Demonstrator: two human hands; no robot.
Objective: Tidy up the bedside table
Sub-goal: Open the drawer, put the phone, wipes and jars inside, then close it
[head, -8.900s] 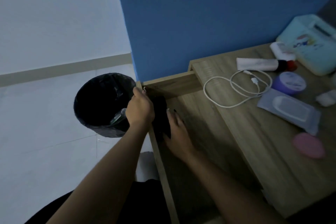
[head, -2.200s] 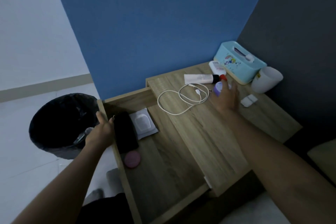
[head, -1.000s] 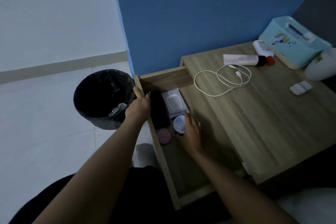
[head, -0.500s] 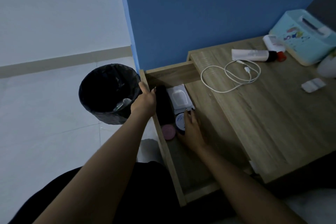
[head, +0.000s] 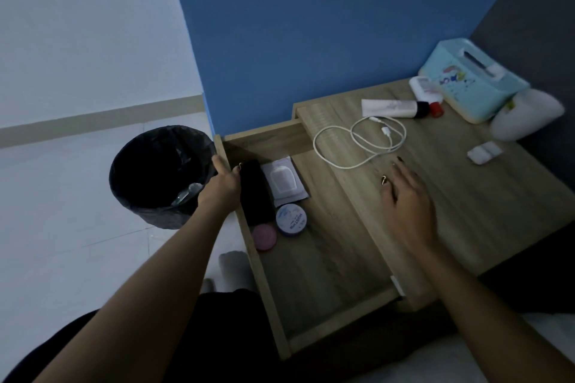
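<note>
- Wood-grain worktop [head: 485,196] sits in the corner of a blue wall, its drawer [head: 314,258] pulled out toward you.
- Your left hand [head: 222,185] is curled over the drawer's left side wall, fingers closed on that edge, beside the black pouch [head: 255,193].
- Your right hand [head: 407,199] hovers flat and open over the worktop's front-left part, holding nothing, fingertips near the white cable [head: 361,143].
- In the drawer's far-left corner lie the pouch, a wipes pack [head: 284,179], a round purple tin [head: 291,219] and a pink disc [head: 264,236]; the rest of the drawer floor is bare.
- Along the worktop's back edge: a white tube [head: 392,108], a teal tissue box [head: 469,78], a white cup [head: 525,115] on its side.
- A small white packet [head: 483,152] lies near the right edge.
- A black-lined bin [head: 161,174] stands on the floor just left of the drawer.
</note>
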